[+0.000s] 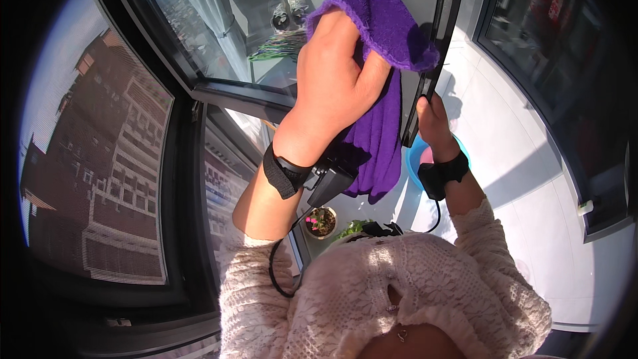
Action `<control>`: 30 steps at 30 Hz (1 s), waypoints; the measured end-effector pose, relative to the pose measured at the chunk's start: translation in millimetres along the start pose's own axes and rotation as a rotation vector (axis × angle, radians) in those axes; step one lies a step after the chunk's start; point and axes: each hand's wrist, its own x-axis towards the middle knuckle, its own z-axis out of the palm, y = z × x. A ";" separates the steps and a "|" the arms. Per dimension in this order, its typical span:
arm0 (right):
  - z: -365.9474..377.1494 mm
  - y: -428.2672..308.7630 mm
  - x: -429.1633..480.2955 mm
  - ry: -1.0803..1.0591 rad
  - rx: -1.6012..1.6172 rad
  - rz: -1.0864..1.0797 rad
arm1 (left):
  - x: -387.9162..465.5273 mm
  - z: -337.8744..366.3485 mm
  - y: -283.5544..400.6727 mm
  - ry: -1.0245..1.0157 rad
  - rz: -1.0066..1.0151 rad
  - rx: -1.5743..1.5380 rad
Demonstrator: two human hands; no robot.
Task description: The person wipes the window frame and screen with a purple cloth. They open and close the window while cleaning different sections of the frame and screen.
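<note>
A purple towelling cloth [381, 17] covers the fingers of my left hand [331, 72], whose thumb grips its lower edge. More of the cloth hangs in folds below, in front of an open window sash. The cloth's upper part lies near the sash's glass, but whether it touches cannot be told. To the right, my right hand [434, 122] holds the lower end of the dark sash frame [441, 35], thumb on its near side. Both wrists wear black straps with small devices.
A blue basin [412, 159] stands on the pale tiled floor [521, 174] below my right wrist. Near my body is a potted plant with pink flowers [320, 222]. White shoes [297, 5] and several hangers [279, 45] show at the top. A screened window [114, 159] is at left.
</note>
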 end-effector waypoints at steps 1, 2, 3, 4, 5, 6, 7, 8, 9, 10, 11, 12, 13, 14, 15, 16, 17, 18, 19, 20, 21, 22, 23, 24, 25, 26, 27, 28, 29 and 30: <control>1.1 -0.1 0.3 0.021 0.007 -0.035 | -11.4 0.3 -1.1 -0.037 -0.025 -0.016; 2.0 -0.6 0.1 0.023 0.015 -0.068 | -21.8 1.1 -2.3 -0.046 -0.029 -0.023; 2.4 -0.7 -0.4 0.027 0.006 -0.092 | -31.8 1.9 -3.9 -0.059 -0.038 -0.025; 2.8 -1.5 -1.6 0.034 0.005 -0.120 | -42.1 2.0 -2.8 -0.085 -0.071 -0.035; 2.5 -1.4 -1.5 0.029 0.011 -0.138 | -51.9 2.4 -4.3 -0.111 -0.107 -0.045; 2.4 -1.6 -2.1 0.024 0.018 -0.155 | -61.3 2.9 -5.7 -0.133 -0.145 -0.053; 1.7 -1.4 -2.3 0.013 -0.004 -0.149 | -70.6 4.3 -7.3 -0.135 -0.153 -0.065; 0.7 -1.5 -2.7 0.002 -0.024 -0.143 | -80.0 6.8 -8.8 -0.134 -0.164 -0.075; 0.9 -0.6 -2.1 -0.010 0.018 -0.203 | -89.2 9.2 -11.0 -0.134 -0.179 -0.084; 0.2 -0.3 -1.7 -0.007 -0.038 -0.168 | -98.5 11.3 -13.2 -0.134 -0.171 -0.078; 0.7 0.7 -0.7 -0.003 -0.031 -0.196 | -109.1 13.1 -13.6 -0.140 -0.199 -0.080; 0.1 1.2 0.3 -0.003 -0.051 -0.216 | -118.6 14.4 -15.0 -0.142 -0.196 -0.102; 0.1 1.8 1.1 -0.004 -0.070 -0.237 | -127.0 16.1 -15.4 -0.149 -0.208 -0.119; -0.6 2.3 2.4 -0.010 -0.117 -0.251 | -135.7 17.4 -14.5 -0.134 -0.228 -0.109; -1.3 2.2 2.2 -0.016 -0.138 -0.256 | -143.1 15.5 -11.2 -0.180 -0.279 -0.125; -2.1 2.3 2.7 -0.031 -0.084 -0.184 | -149.2 12.4 -7.4 -0.231 -0.335 -0.132; -3.0 2.2 2.6 -0.047 -0.004 -0.107 | -152.0 8.7 -3.0 -0.282 -0.389 -0.136; -3.6 2.2 3.1 -0.063 0.104 -0.059 | -152.6 4.1 3.0 -0.320 -0.528 -0.147; -3.6 2.6 3.6 -0.066 0.102 -0.046 | -146.8 3.0 4.2 -0.233 -0.388 -0.119; -3.7 2.8 4.1 -0.068 0.129 -0.061 | -137.5 2.9 5.9 -0.156 -0.263 -0.090; -3.2 3.4 5.3 -0.071 0.155 -0.073 | -126.4 2.7 9.1 -0.077 -0.127 -0.069; -3.3 3.5 5.0 -0.074 0.198 -0.063 | -113.9 0.1 13.0 -0.036 -0.066 -0.013; -2.9 4.0 6.1 -0.079 0.184 -0.117 | -99.3 -1.7 15.9 -0.009 -0.032 0.056; -2.2 4.2 6.4 -0.084 0.169 -0.171 | -82.9 -3.8 16.4 -0.005 0.034 0.112; -2.1 3.9 7.4 -0.120 0.265 -0.190 | -66.6 -3.7 18.0 -0.002 0.101 0.168; -1.6 3.8 8.2 -0.144 0.410 -0.044 | -52.6 -1.1 19.2 -0.017 0.133 0.166; -1.8 3.0 7.6 -0.150 0.342 -0.079 | -40.4 1.9 19.7 -0.031 0.167 0.165; -1.7 2.6 8.2 -0.124 0.281 -0.118 | -32.5 10.7 21.7 0.009 0.151 0.194; -2.3 1.3 5.0 -0.098 0.218 -0.157 | -27.8 18.9 22.8 -0.042 0.027 0.137; -2.9 1.5 9.7 -0.113 0.451 0.092 | -25.6 27.4 21.8 -0.020 0.026 0.181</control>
